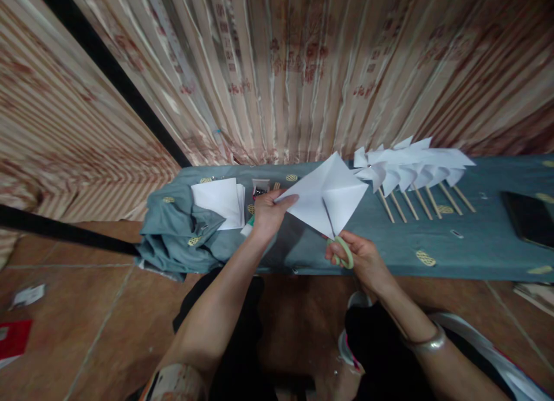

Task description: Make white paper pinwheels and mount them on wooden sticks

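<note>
My left hand (270,213) pinches one corner of a creased white paper sheet (305,205), which is held up above the cloth. In my right hand (352,254) is a pair of scissors with light green handles (345,254). My fingers are in the loops, and the blades reach into the sheet from its lower corner. A dark line or slit runs from that corner toward the middle of the paper. To the right, several white paper pinwheels (411,167) on wooden sticks (422,203) lie in an overlapping row.
A stack of white paper (216,199) lies at the left on the blue-green cloth (277,251). Small items, including a little box (260,187), sit behind my left hand. A dark phone-like slab (528,216) rests at the right. Curtains (303,72) hang behind, beside black poles (116,83).
</note>
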